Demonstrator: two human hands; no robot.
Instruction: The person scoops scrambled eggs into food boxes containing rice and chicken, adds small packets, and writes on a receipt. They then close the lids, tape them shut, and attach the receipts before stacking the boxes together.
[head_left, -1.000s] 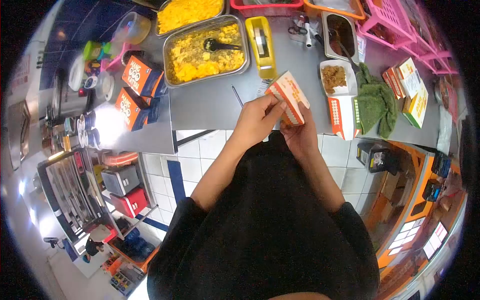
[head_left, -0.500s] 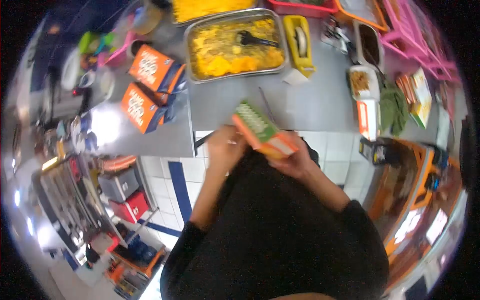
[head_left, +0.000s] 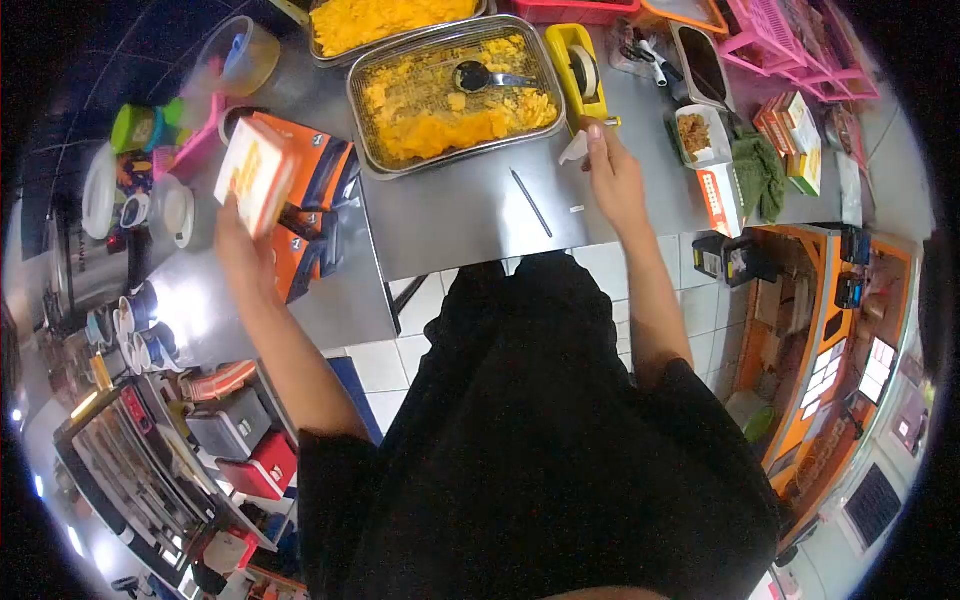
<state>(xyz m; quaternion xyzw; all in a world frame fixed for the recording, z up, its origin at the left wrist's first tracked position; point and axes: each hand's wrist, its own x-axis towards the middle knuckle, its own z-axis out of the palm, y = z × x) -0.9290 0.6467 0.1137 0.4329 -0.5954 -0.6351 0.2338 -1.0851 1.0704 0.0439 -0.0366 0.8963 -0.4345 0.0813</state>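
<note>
My left hand [head_left: 243, 245] grips a white and orange printed cardboard box [head_left: 258, 172] over the left end of the counter. Beneath it lie orange and dark blue printed boxes [head_left: 322, 165], partly covered by it. At the counter's middle, my right hand [head_left: 614, 180] has its fingers together at a small white slip of paper [head_left: 573, 149], which looks pinched at its edge. Just beyond those fingers stands a yellow tape dispenser [head_left: 577, 72]. A dark pen [head_left: 531, 203] rests on the metal counter [head_left: 450, 222], left of my right hand.
A metal tray [head_left: 372, 160] of yellow food with a black-ended serving utensil stands behind the pen, another yellow-filled tray [head_left: 393, 22] farther back. On the right are an open food box [head_left: 704, 140], a green cloth [head_left: 758, 175] and pink baskets [head_left: 790, 45]. Clear tubs [head_left: 250, 60] stand at back left.
The box has gone from between both hands to the left in my left hand, above the orange boxes. My right hand has let go of it and moved forward to the white slip.
</note>
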